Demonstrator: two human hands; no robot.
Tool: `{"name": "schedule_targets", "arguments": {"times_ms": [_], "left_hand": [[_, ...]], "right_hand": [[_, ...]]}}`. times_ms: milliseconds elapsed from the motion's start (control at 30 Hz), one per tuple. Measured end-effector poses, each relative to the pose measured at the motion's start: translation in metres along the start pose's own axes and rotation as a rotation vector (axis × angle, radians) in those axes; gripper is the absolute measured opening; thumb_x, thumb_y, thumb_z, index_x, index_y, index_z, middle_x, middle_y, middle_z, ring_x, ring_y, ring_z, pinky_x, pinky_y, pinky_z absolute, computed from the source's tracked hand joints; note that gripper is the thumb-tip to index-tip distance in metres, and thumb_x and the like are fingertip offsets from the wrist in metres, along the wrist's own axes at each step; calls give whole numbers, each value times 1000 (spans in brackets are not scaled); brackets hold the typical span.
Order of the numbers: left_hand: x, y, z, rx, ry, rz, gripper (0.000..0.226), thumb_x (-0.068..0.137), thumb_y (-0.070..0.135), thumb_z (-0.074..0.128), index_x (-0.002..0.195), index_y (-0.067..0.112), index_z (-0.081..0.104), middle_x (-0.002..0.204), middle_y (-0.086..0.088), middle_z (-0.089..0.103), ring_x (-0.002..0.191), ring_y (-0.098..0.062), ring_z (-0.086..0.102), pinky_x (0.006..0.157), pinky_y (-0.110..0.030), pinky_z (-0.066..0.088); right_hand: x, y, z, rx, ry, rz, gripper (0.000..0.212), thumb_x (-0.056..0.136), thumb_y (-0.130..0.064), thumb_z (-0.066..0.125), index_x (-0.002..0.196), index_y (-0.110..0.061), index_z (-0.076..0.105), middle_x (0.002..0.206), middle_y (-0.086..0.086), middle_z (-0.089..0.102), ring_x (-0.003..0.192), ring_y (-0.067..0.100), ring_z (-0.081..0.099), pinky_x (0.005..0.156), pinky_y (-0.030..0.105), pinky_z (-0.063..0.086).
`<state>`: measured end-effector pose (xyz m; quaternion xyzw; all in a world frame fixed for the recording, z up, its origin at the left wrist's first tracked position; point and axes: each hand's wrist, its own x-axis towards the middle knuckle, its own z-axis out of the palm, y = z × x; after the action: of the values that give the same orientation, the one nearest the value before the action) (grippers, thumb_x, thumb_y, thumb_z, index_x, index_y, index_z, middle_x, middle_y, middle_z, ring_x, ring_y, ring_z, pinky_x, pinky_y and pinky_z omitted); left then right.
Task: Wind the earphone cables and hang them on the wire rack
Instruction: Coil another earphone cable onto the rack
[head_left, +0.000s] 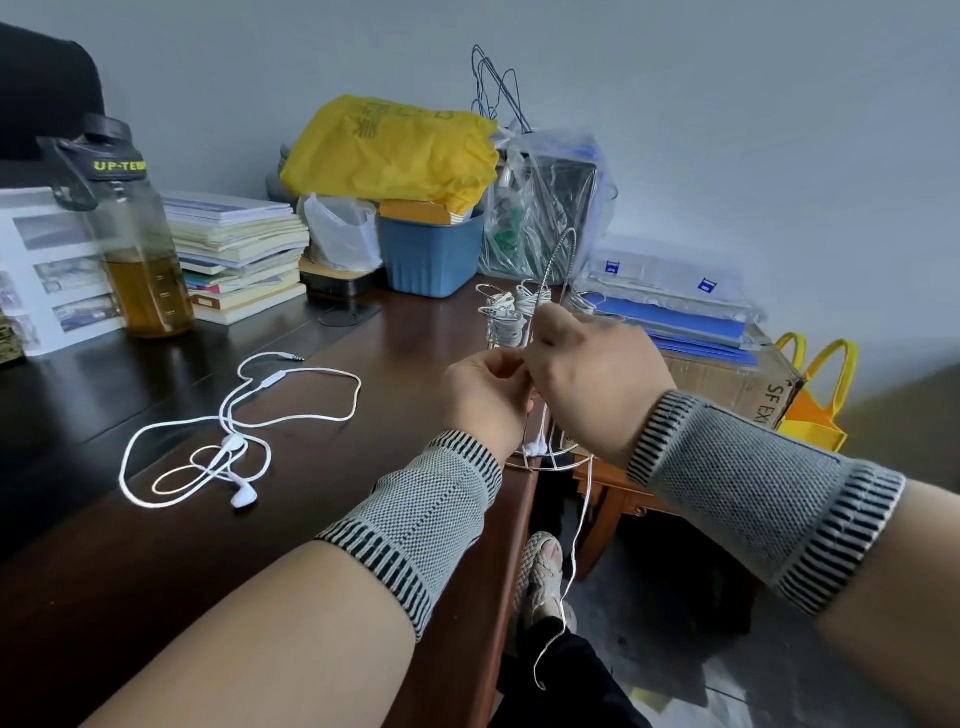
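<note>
**Winding at the desk's right edge, one set left to do**

A dark wooden desk (156, 597) stands against a pale grey wall, its back edge crowded; at the far left corner sits a water bottle (137, 244) part full of amber liquid, then a stack of books (239, 249), a blue bin (431, 254) under a yellow bag (389, 150), and clear plastic boxes (670, 291) off the right edge.

On the desk's left-middle lies a loose earphone set (234, 415), unwound, its plug toward the back, likely waiting its turn; near the right edge the left hand (483, 400) has its fingers curled in a pinch on a white cable (576, 545), seemingly as the anchor for the coil; the right hand (592, 384), just beside it, is closed round the same cable, probably feeding the turns, while the free tail hangs off the desk's edge toward the floor; behind the hands stands the wire rack (556, 260), at the right edge, several wound bundles (501, 312) already on its hooks.
</note>
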<state>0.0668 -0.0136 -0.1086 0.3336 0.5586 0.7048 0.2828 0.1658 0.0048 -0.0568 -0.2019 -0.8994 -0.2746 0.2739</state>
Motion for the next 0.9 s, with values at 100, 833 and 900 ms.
{"name": "schedule_targets", "arguments": {"times_ms": [100,833,900], "left_hand": [[4,-4,-1,34,2,39,21,88,5,68,74,21,70,65,-3,67,54,-13,56,64,-27,48],[-2,-1,-3,116,64,50,12,83,18,74,76,27,71,70,4,74,73,-15,74,77,-40,61],[-1,-2,-3,103,48,44,18,83,16,75,70,28,71,70,4,74,75,-19,73,79,-43,61]], "right_hand": [[-17,5,13,68,-11,100,18,59,-7,83,61,-9,65,66,6,51,40,18,35,38,19,24],[-12,55,-8,429,-82,729,23,90,-24,60,74,-10,66,65,3,64,59,16,56,52,22,40],[4,49,-12,394,-127,676,19,90,-22,59,75,-12,66,69,4,63,65,18,57,54,22,39]]}}
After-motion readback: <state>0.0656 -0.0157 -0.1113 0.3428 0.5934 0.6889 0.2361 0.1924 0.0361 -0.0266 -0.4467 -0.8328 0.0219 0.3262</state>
